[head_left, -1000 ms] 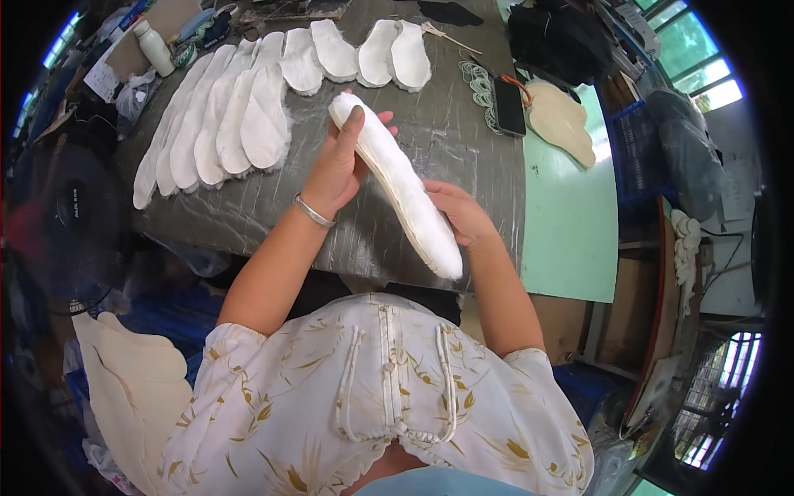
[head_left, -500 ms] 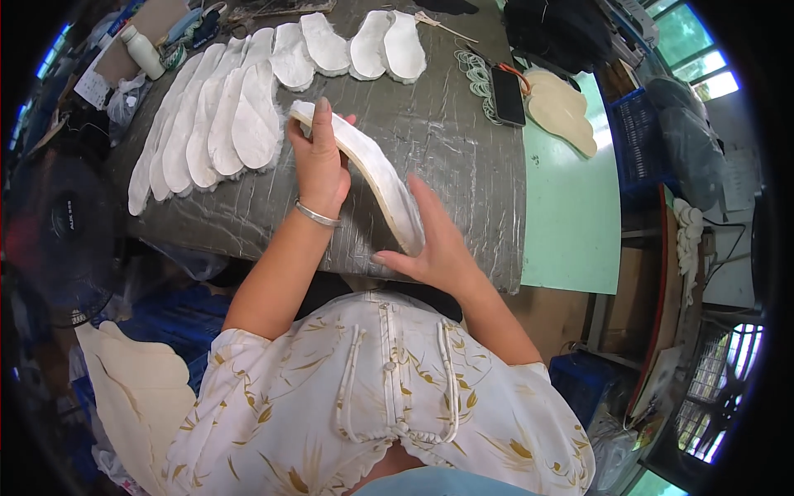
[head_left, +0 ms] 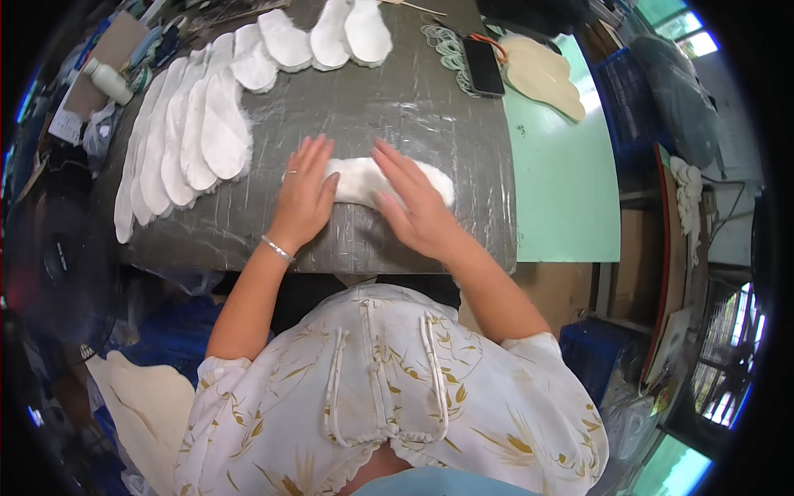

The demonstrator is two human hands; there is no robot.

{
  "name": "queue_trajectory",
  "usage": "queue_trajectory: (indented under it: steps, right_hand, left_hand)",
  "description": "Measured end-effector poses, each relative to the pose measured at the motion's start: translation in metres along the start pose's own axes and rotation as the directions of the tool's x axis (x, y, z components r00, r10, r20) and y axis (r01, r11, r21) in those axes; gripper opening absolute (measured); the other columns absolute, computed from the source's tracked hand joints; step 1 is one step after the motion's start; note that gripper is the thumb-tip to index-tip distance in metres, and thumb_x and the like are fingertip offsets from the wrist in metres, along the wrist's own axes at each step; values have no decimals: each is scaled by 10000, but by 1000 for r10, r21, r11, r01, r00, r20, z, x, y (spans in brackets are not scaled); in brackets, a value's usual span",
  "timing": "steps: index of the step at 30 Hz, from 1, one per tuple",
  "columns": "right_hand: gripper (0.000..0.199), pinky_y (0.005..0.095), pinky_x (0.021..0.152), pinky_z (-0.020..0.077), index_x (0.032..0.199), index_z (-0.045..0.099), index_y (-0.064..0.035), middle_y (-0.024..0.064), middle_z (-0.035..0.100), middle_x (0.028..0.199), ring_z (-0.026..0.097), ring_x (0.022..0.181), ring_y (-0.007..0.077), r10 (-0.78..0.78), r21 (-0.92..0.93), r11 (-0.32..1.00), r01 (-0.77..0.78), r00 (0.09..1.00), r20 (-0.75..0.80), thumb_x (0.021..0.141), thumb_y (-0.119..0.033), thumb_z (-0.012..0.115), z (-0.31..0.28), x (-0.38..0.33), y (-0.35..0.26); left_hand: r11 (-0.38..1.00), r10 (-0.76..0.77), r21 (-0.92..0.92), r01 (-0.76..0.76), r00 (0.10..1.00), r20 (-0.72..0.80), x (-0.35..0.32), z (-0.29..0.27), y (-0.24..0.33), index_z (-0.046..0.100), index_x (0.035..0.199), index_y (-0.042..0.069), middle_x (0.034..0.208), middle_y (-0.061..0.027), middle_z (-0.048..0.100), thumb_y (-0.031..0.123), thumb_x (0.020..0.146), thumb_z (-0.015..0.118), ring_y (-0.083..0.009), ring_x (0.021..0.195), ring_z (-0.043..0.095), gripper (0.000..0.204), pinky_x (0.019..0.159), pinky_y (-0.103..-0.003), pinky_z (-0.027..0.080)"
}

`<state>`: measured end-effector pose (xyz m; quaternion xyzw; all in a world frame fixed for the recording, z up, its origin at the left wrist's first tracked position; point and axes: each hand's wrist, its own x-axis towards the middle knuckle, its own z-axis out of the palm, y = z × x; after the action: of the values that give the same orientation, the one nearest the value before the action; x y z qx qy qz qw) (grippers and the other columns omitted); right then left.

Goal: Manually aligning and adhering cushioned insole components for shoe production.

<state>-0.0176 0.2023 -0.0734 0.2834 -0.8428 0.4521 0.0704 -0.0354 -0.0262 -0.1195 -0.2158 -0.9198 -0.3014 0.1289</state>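
A fluffy white insole [head_left: 357, 183] lies crosswise on the dark, plastic-covered table, furry face up. My left hand [head_left: 306, 188] rests over its left end, fingers stretched out and pointing away from me. Over its right part my right hand [head_left: 416, 202] is laid with fingers extended and thumb apart, slightly smeared by motion. Neither hand grips it. To the left, several white fleece-edged insoles [head_left: 222, 128] lie overlapping in a fanned row, and more insoles [head_left: 366, 33] continue along the far side.
A black phone [head_left: 482, 66] lies beside looped pale green cord [head_left: 445, 48] and orange-handled scissors [head_left: 495, 43]. Cream foam-like sheets [head_left: 542, 76] sit on the green board [head_left: 562, 198] at right. A white bottle [head_left: 109, 81] stands far left; cream sheets [head_left: 149, 405] hang low left.
The insole, earlier held up and bent between both hands, now lies flat on the table with its furry face up. My hands have opened out over it. The view has shifted slightly.
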Motion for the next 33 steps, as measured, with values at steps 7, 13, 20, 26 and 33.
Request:
queue_trajectory:
  steps: [7, 13, 20, 26, 33]
  right_hand:
    - [677, 589, 1139, 183, 1420, 418, -4, 215, 354, 1505, 290, 1421, 358, 163, -351, 918, -185, 982, -90, 942, -480, 481, 88, 34, 51]
    - [645, 578, 1158, 139, 1467, 400, -135, 149, 311, 1549, 231, 1451, 336, 272, -653, 718, -239, 961, -52, 944, -504, 472, 42, -9, 81]
    - [615, 594, 1143, 167, 1441, 446, -174, 135, 358, 1526, 293, 1421, 356, 262, -653, 705, -277, 957, -123, 921, -490, 532, 24, -20, 87]
    - [608, 575, 1123, 234, 1348, 538, -134, 139, 394, 1496, 319, 1402, 367, 78, -439, 898, -26, 992, 99, 850, -462, 657, -1, -33, 67]
    - [700, 479, 1070, 370, 1341, 553, -134, 170, 460, 1439, 440, 1301, 409, 28, -345, 938, 31, 986, 165, 747, -431, 775, -10, -37, 82]
  left_hand:
    - [948, 57, 277, -158, 939, 340, 14, 44, -7, 350, 1482, 84, 1552, -127, 313, 341, 922, 536, -346, 1435, 254, 644, 1171, -530, 160]
    - [944, -16, 324, -68, 969, 247, 7, 32, -5, 445, 1444, 135, 1515, -119, 384, 413, 940, 536, -369, 1408, 307, 583, 1146, -570, 185]
    - [936, -74, 353, -11, 971, 226, -10, 23, -20, 430, 1461, 160, 1540, -113, 350, 446, 950, 509, -379, 1422, 279, 591, 1138, -612, 138]
    - [949, -83, 314, -16, 950, 301, -8, 13, -13, 332, 1504, 138, 1596, -128, 211, 605, 841, 603, -353, 1475, 145, 856, 1154, -607, 22]
    - [941, 248, 127, -312, 897, 367, 7, 30, 7, 492, 1384, 134, 1478, -101, 427, 379, 842, 689, -317, 1376, 376, 626, 1134, -500, 280]
